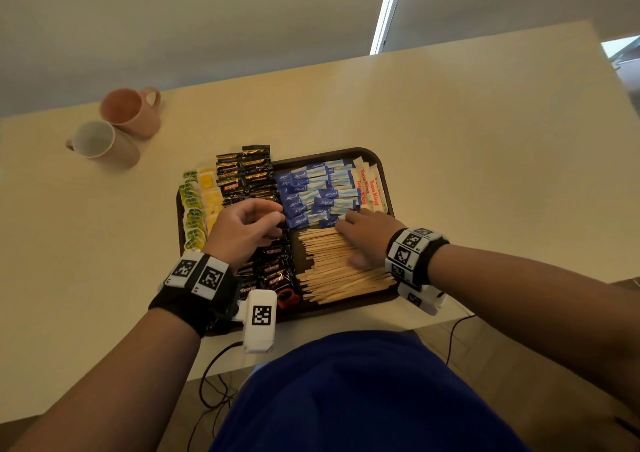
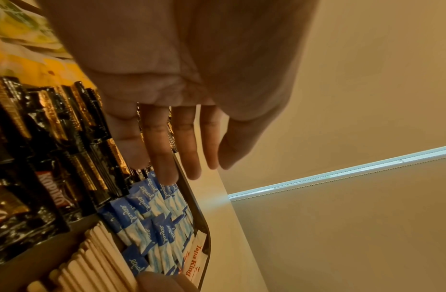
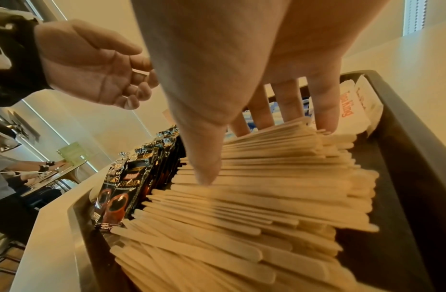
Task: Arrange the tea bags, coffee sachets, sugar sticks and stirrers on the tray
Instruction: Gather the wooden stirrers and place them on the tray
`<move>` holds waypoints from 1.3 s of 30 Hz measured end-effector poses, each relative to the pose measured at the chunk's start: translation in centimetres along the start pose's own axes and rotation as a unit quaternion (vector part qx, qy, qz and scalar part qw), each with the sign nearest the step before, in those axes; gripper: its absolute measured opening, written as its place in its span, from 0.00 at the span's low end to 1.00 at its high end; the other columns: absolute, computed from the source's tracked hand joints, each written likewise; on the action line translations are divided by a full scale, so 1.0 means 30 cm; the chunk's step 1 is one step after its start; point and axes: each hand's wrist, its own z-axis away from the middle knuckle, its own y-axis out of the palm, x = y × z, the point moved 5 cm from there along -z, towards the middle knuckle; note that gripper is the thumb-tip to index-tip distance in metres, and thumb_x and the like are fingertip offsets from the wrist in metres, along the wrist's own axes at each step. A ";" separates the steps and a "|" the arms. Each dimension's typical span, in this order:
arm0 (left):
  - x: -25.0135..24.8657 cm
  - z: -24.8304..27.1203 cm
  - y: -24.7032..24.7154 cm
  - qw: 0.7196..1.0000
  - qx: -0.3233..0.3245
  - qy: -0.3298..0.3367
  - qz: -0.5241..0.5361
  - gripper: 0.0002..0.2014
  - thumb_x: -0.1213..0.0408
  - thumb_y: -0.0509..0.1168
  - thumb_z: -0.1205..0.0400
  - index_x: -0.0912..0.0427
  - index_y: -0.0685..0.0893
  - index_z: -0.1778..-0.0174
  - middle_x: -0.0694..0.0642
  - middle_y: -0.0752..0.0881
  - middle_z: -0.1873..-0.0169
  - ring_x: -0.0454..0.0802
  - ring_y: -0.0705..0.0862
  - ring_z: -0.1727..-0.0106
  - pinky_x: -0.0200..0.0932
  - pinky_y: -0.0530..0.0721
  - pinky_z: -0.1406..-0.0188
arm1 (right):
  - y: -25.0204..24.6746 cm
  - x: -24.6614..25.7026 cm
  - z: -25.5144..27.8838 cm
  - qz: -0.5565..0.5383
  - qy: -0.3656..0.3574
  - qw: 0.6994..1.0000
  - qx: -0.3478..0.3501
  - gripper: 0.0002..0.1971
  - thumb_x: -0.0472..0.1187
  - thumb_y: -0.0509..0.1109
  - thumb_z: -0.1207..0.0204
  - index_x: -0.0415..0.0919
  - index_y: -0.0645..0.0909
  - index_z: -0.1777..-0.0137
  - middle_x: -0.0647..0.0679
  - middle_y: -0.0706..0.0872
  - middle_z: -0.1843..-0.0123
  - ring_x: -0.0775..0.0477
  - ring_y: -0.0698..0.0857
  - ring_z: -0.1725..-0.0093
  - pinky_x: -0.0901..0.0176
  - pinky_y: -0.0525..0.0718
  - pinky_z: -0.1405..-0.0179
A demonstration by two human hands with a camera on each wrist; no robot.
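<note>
A dark tray [image 1: 322, 155] holds green and yellow tea bags [image 1: 195, 209] along its left side and black coffee sachets [image 1: 247, 174] beside them. Blue sugar sticks [image 1: 318, 191] and white sachets [image 1: 370, 188] fill the far right. Wooden stirrers [image 1: 332, 271] are piled at the near right. My left hand [image 1: 273, 219] hovers over the coffee sachets [image 2: 54, 158] with loosely bent fingers [image 2: 166, 158] and holds nothing. My right hand [image 1: 346, 221] lies flat on the stirrers [image 3: 254, 197], with its fingertips [image 3: 326, 122] at the pile's far edge.
Two mugs, one pink [image 1: 130, 110] and one pale [image 1: 100, 143], stand at the back left of the beige table [image 1: 485, 139]. A small red object [image 1: 289, 297] lies at the tray's near edge. Cables [image 1: 214, 365] hang off the table front. Another person [image 3: 6, 168] sits at a distant table.
</note>
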 end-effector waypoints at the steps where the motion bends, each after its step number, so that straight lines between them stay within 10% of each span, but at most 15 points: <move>1: 0.001 0.002 -0.003 1.000 0.000 -0.001 0.001 0.06 0.68 0.69 0.16 0.52 0.87 0.48 0.52 0.92 0.54 0.48 0.91 0.56 0.45 0.87 0.57 | 0.001 0.001 0.001 -0.004 -0.001 1.000 -0.002 0.33 0.58 0.70 0.22 0.47 0.65 0.21 0.46 0.74 0.27 0.41 0.75 0.29 0.43 0.81 0.33; 22: -0.008 -0.017 0.073 0.993 0.072 -0.062 -0.069 0.04 0.67 0.69 0.16 0.57 0.87 0.47 0.61 0.90 0.50 0.56 0.91 0.50 0.55 0.91 0.47 | 0.003 -0.083 0.083 -0.154 0.069 0.985 -0.026 0.20 0.39 0.70 0.19 0.48 0.77 0.27 0.46 0.79 0.31 0.41 0.77 0.29 0.48 0.76 0.27; 30: 0.033 -0.031 0.205 0.948 0.183 -0.102 -0.238 0.09 0.59 0.69 0.15 0.56 0.86 0.42 0.56 0.89 0.47 0.52 0.90 0.45 0.53 0.89 0.40 | 0.038 -0.121 0.114 -0.171 0.134 0.974 -0.067 0.17 0.37 0.67 0.18 0.44 0.80 0.30 0.43 0.80 0.35 0.41 0.80 0.35 0.49 0.79 0.32; 39: 0.025 -0.057 0.343 0.855 0.196 0.021 -0.480 0.21 0.53 0.65 0.15 0.55 0.80 0.27 0.56 0.75 0.25 0.54 0.73 0.24 0.52 0.71 0.22 | 0.058 -0.135 0.116 -0.217 0.158 0.958 -0.103 0.15 0.37 0.68 0.19 0.47 0.84 0.34 0.42 0.85 0.37 0.40 0.84 0.37 0.50 0.83 0.35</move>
